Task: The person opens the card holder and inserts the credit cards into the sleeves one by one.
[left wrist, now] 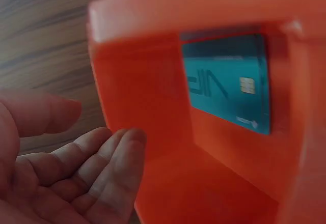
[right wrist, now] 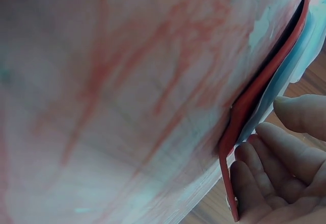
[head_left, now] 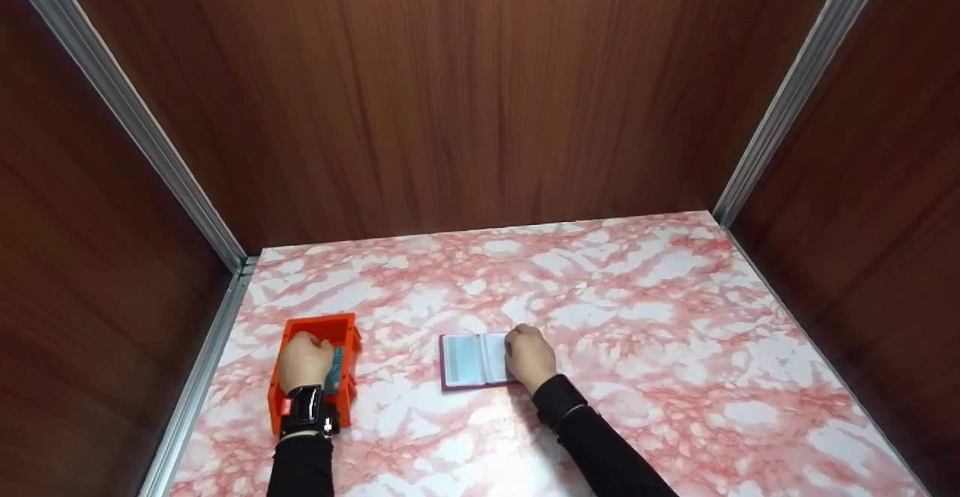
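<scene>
In the head view my left hand (head_left: 304,363) is inside an orange plastic basket (head_left: 341,409) at the left. A teal bank card (left wrist: 226,84) with a gold chip lies in the basket. The left wrist view shows the thumb apart from the loosely bent fingers, beside the card and holding nothing. A small dark-red card holder (head_left: 463,362) with clear plastic sleeves lies opened out near the middle of the table. My right hand (head_left: 531,358) rests on its right half. Up close, the right fingertips touch the inside of the red cover (right wrist: 249,99), with the thumb apart near the sleeves.
Red-and-white marbled table (head_left: 637,317) under everything. Dark wood-grain panels (head_left: 480,92) rise at the back and both sides, joined by metal corner rails (head_left: 795,70). The left side rail (head_left: 199,384) runs close by the basket.
</scene>
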Demonstrator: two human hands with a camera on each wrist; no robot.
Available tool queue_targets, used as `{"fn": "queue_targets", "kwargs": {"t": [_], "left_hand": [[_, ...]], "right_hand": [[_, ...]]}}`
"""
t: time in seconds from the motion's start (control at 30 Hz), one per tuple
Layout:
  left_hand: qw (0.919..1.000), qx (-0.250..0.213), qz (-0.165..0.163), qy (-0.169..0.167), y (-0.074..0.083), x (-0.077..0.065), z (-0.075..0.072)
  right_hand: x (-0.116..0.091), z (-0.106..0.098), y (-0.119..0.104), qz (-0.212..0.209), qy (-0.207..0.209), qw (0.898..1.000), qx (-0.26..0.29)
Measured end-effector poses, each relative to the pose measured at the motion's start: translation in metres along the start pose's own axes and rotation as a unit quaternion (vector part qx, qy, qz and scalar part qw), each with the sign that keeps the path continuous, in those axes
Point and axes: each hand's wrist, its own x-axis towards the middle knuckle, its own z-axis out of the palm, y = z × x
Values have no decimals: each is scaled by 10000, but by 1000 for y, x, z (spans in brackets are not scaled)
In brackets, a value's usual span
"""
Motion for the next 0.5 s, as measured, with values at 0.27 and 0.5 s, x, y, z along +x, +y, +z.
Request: {"fn": "queue_targets", "kwargs": {"t": [0.27,0.5], "left_hand": [[9983,249,-161,-496,-14,1,5],[9940,362,-216,-1008,-18,2,7]], "right_hand": [[-2,-2,-1,-165,243,9996,51],[-2,0,2,-191,265,9994,78]]}}
